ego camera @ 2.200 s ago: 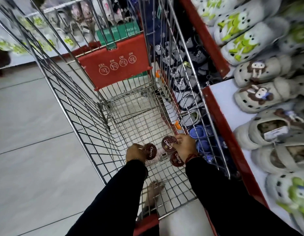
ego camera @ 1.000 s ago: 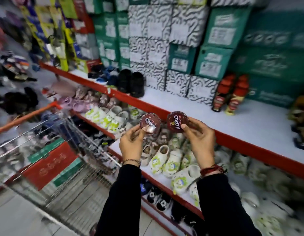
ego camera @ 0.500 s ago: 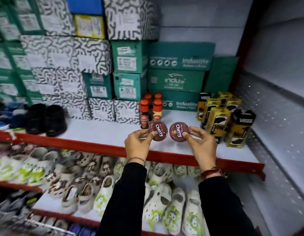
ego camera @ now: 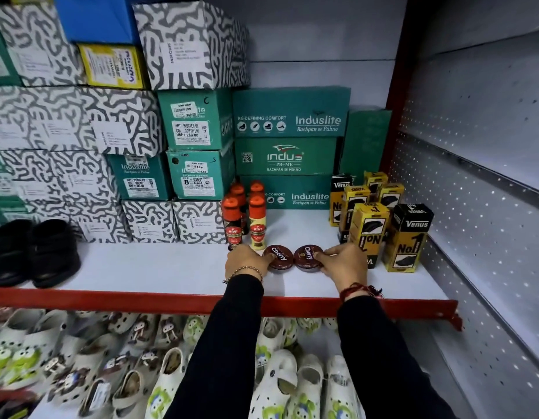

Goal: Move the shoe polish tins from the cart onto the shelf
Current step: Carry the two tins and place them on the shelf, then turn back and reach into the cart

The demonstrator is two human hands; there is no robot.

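Two round dark-red polish tins marked "Cherry" lie flat and side by side on the white shelf [ego camera: 159, 267] with the red front edge. My left hand [ego camera: 246, 263] grips the left tin [ego camera: 279, 257] by its side. My right hand [ego camera: 345, 263] grips the right tin [ego camera: 307, 256], and a second tin's rim seems to show under it, though I cannot be sure. The cart is out of view.
Red-capped polish bottles [ego camera: 244, 219] stand just behind the tins. Yellow and black Venus boxes [ego camera: 380, 225] crowd the right. Green and patterned shoe boxes [ego camera: 198, 173] fill the back. Black shoes [ego camera: 35, 252] sit far left. White clogs [ego camera: 274, 385] fill the lower shelf.
Both hands carried the tins from the cart basket up to the shelf and lowered them from mid-air onto its surface, between the bottles and the yellow boxes.
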